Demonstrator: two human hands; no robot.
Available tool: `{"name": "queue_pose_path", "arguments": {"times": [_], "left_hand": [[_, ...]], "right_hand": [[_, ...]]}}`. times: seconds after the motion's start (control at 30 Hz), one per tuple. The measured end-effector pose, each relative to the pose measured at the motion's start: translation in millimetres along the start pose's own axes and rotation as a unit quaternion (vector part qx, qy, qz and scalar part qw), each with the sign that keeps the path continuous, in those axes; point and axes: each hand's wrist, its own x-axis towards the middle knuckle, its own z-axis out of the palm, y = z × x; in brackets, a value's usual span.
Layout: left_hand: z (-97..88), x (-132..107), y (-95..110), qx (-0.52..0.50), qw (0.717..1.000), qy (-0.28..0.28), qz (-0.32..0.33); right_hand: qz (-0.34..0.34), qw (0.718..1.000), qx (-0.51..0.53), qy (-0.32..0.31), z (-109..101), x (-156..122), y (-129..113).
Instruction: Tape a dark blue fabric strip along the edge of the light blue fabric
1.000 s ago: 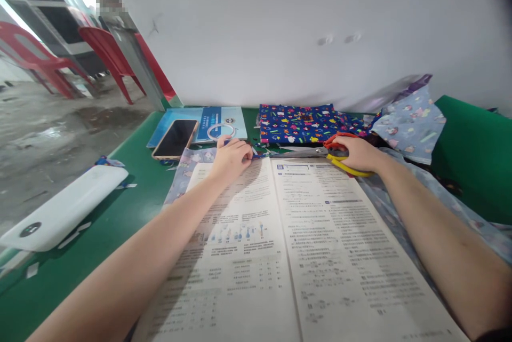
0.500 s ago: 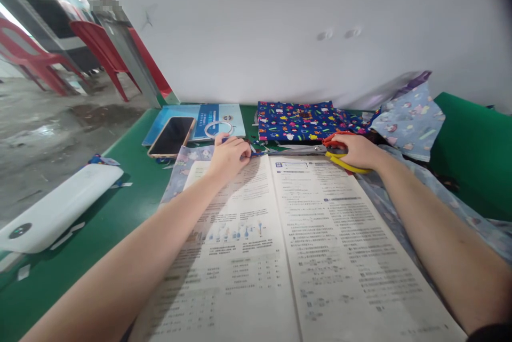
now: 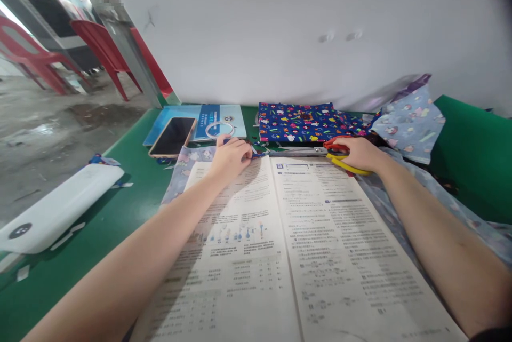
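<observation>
An open printed book lies in front of me on a pale blue patterned sheet that shows past its edges. My left hand is at the top edge of the book, left of the spine, its fingers curled on the sheet's edge; a dark blue strip shows beside the thumb. My right hand grips the scissors, which have one red and one yellow handle. Their blades point left along the book's top edge, slightly apart, with the tips near my left hand.
Behind the book lie a phone, a blue booklet, a clear ring and dark blue patterned fabric. A white power bank and paper scraps sit on the green table. Red chairs and a person are farther off.
The scissors' handles have drawn slightly closer and the blades have closed a little. My left hand has stayed at the same spot on the edge.
</observation>
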Motion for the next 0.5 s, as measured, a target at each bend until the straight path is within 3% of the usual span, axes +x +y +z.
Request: {"name": "queue_pose_path", "arguments": {"times": [0.23, 0.5], "left_hand": [[0.7, 0, 0, -0.002, 1.000, -0.004, 0.005], [1.5, 0, -2, -0.014, 1.000, 0.000, -0.005]], "right_hand": [[0.024, 0.999, -0.047, -0.004, -6, -3, -13], [0.029, 0.995, -0.096, 0.016, -5, -3, -11]]}}
